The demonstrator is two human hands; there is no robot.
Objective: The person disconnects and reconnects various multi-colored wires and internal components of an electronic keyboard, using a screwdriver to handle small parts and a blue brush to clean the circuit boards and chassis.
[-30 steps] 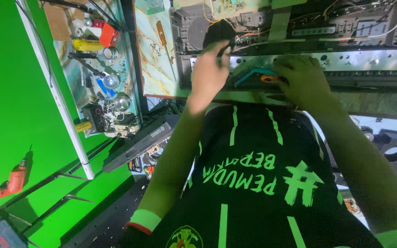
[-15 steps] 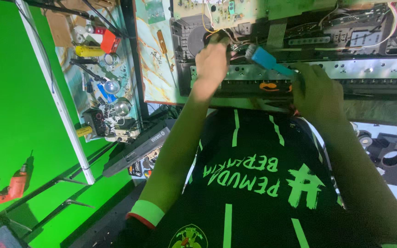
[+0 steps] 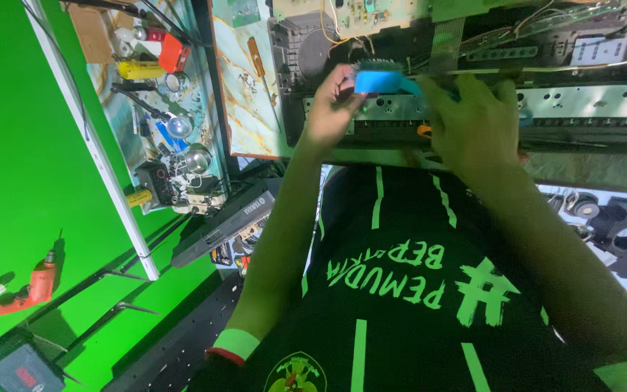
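Observation:
A blue brush with dark bristles lies across the front of an opened electronic device, a metal chassis with circuit boards and loose wires. My right hand is closed over the brush's handle end. My left hand pinches the bristled head end with thumb and fingers, its wrist resting against the chassis edge. An orange part shows just under the brush. Both forearms reach up from my black shirt with green print.
A marble-patterned board carries a brown-handled screwdriver. A tool rack at the left holds yellow, red and metal items. An orange drill and a meter sit by the green wall. A long black device leans below.
The brush has swung from pointing up and left to lying level across the chassis. My left hand came down onto its head end, and my right hand rose up over the handle.

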